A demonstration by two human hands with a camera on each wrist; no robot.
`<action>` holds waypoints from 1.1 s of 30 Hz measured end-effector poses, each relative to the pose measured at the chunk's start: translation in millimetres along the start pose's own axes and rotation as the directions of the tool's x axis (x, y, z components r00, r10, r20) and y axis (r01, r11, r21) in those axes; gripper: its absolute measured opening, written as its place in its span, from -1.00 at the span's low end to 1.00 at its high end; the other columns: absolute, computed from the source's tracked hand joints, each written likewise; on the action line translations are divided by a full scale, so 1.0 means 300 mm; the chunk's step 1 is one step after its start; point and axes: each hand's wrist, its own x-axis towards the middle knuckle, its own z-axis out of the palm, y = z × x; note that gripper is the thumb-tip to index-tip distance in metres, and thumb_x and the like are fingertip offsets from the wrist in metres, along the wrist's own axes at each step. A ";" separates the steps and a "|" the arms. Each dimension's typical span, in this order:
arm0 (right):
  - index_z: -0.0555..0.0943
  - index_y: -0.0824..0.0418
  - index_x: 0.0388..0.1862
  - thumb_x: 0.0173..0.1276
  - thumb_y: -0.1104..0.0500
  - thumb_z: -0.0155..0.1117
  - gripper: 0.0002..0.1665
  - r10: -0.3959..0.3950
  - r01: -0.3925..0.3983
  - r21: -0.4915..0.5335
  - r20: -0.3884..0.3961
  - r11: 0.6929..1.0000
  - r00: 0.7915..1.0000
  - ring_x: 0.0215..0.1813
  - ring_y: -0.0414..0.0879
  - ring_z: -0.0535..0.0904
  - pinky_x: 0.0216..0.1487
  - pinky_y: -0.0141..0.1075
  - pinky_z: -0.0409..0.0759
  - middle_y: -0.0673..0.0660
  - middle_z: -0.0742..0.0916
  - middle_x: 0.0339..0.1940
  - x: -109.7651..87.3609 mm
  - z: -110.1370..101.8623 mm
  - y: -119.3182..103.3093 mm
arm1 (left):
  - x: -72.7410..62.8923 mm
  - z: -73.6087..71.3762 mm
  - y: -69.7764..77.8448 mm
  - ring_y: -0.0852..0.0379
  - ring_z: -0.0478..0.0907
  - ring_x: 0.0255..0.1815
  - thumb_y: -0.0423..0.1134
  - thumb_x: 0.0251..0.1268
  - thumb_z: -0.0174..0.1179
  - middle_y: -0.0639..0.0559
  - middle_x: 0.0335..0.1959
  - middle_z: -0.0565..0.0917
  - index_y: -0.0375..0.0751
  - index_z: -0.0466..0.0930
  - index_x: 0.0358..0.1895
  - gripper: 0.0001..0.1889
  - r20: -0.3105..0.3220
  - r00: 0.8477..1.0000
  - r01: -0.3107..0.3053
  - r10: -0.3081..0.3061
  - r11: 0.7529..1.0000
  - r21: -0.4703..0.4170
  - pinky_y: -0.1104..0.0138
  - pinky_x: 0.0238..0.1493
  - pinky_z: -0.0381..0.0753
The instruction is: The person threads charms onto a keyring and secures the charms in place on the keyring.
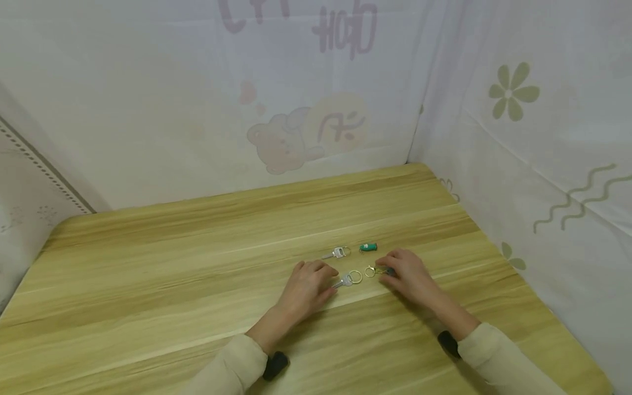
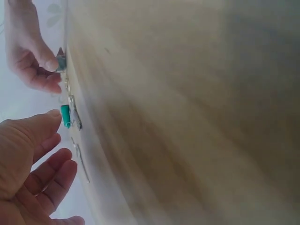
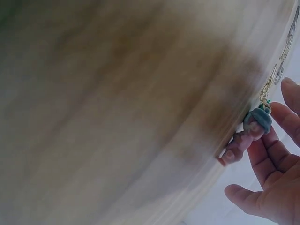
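Against the fingers of our right hand (image 1: 408, 276) — can't tell if they grip — lies a blue-hatted, pinkish charm (image 3: 253, 127); left hand (image 1: 307, 288) loose-fingered.

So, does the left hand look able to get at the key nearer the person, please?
Probably yes: the left hand looks empty, right beside that key, with nothing seen between them.

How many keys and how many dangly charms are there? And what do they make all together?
Keys: 2 (far key, near key)
Charms: 2 (green charm, figure charm)
Total: 4
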 end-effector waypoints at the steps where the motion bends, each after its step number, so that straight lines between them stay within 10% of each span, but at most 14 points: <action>1: 0.76 0.30 -0.08 0.20 0.28 0.61 -0.69 0.004 -0.004 0.002 0.002 1.000 1.000 -0.13 0.11 0.62 -0.08 0.02 0.59 0.18 0.74 -0.19 0.003 0.001 -0.003 | 0.005 0.005 -0.001 -0.18 0.69 0.05 -0.37 0.16 0.55 -0.16 -0.06 0.74 -0.29 0.72 -0.07 -0.71 0.002 1.000 -0.004 0.004 1.000 -0.003 -0.30 0.19 0.52; 33: 0.66 0.16 -0.33 0.16 0.34 0.62 -0.75 0.046 -0.046 0.007 0.063 0.999 0.997 -0.28 -0.10 0.47 -0.24 -0.20 0.49 -0.02 0.62 -0.38 0.045 0.023 -0.017 | 0.117 0.072 0.015 -0.10 0.68 0.08 -0.37 0.24 0.51 -0.05 -0.11 0.75 -0.17 0.76 -0.17 -0.85 0.107 0.992 -0.067 0.069 0.997 -0.029 -0.33 0.21 0.51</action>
